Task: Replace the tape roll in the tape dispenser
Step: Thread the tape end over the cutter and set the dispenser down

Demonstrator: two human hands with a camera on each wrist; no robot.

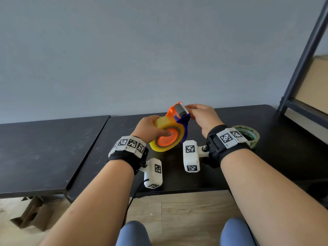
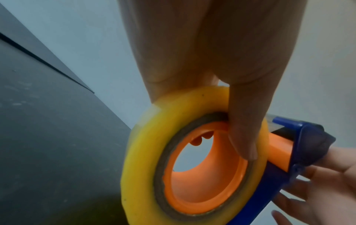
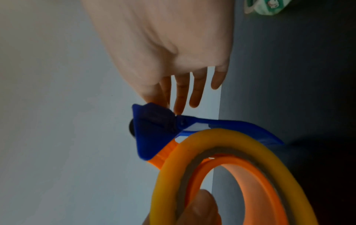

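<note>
- The tape dispenser (image 1: 177, 114) is orange and blue. It is held up in the air over the black table (image 1: 248, 157), near the middle.
- A yellow tape roll (image 1: 166, 137) sits on the dispenser's orange hub. The roll is at about 7 o'clock from the dispenser's cutter end.
- The left hand (image 1: 149, 128) holds the roll. Its thumb (image 2: 242, 129) reaches into the orange hole and its fingers curl round the outside of the roll.
- The right hand (image 1: 202, 116) is at 3 o'clock from the cutter end. Its thumb and first finger pinch there, right by the blue part (image 3: 154, 129). The other fingers (image 3: 196, 91) stick out straight and a bit apart.
- A second tape roll (image 1: 248, 137), green and white, lies flat on the table at 3 o'clock from the yellow roll, partly hidden behind the right wrist.
- A dark metal shelf frame (image 1: 301, 68) stands at the far right, at about 2 o'clock.
</note>
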